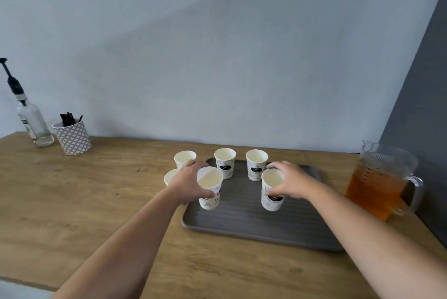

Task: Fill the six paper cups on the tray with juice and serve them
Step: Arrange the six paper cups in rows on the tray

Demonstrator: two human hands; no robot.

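Your left hand is wrapped around the near-left cup, thumb on its near wall and fingers round the far side. Your right hand is closed the same way on the near-right cup. Both cups stand upright on the grey tray, or just above it; you cannot tell which from here.

Two more cups, the far-middle cup and the far-right cup, stand upright along the tray's far edge. The last two are off the tray, on the wooden counter to its left: one far-left cup and one half-hidden cup behind your left hand. All six look empty.

What matters next is the pitcher. It stands to the right of the tray, well apart from the cups, handle pointing right and spout at its far-left corner. Your right hand is clearly the nearer one to it. The tray's long axis runs near-right to far-left, so the two stray cups lie at the far-left end, on your left hand's side. It seems sensible to bring those onto the tray with the left hand before you pour.
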